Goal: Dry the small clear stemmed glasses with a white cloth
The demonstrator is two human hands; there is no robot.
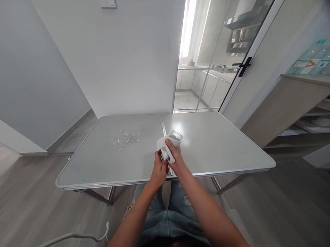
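Head view shows a wide pale grey counter (pixel 212 150), split by a seam down its middle, spreading out beneath and beyond both hands. Past the fingers, at the far side, stands a white wall (pixel 116 66), with a glass door (pixel 219 48) beside it to the right. Well off to the right of the fingers a wooden shelf unit (pixel 293 103) carries plastic bottles (pixel 315 58) on top.

The right hand (pixel 175 156) is closed around a white cloth (pixel 164 148), its fingers wrapped over the cloth and pressing it against a clear glass (pixel 176 137), which pokes out tilted just above them, over the near middle of the counter. The left hand (pixel 159 169) sits touching the right one, its fingers curled in and pinching at the bottom of the cloth-wrapped glass; just what they grip is hidden.

Beyond the left fingers, somewhat to their left, a cluster of small stemmed glasses (pixel 125 135) stands on the counter.
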